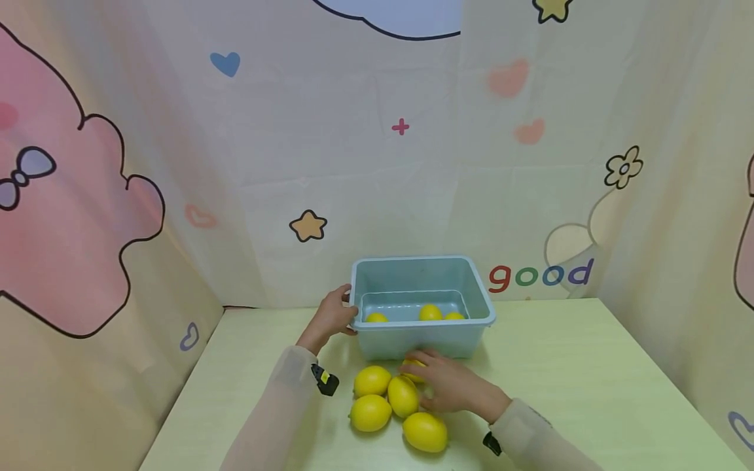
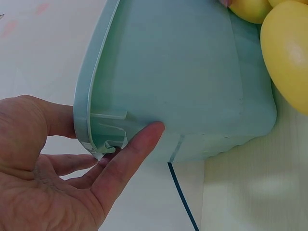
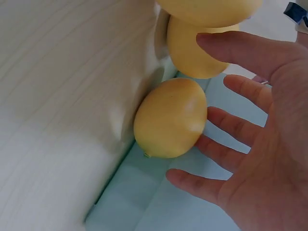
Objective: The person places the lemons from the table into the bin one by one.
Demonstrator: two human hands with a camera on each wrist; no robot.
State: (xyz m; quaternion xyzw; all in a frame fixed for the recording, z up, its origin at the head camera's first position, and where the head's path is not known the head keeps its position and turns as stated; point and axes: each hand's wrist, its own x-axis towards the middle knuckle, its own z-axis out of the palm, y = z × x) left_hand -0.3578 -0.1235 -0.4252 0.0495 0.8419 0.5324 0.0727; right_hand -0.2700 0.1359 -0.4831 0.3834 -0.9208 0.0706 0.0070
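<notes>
A light blue plastic bin (image 1: 421, 340) stands at the back of the table, with three lemons (image 1: 430, 313) visible inside. My left hand (image 1: 331, 315) grips its left rim; in the left wrist view the fingers (image 2: 137, 154) wrap the rim's corner. Several yellow lemons (image 1: 425, 432) lie in a cluster in front of the bin. My right hand (image 1: 450, 383) reaches over the lemon nearest the bin, partly hiding it. In the right wrist view its fingers are spread, fingertips right at that lemon (image 3: 171, 118), and the thumb (image 3: 240, 50) overlaps another lemon (image 3: 192, 53).
A pale wooden table (image 1: 565, 386) carries everything. Behind it hangs a printed curtain (image 1: 377, 170) close to the bin's back, and more curtain falls along both sides. Small black devices (image 1: 325, 379) sit on both wrists.
</notes>
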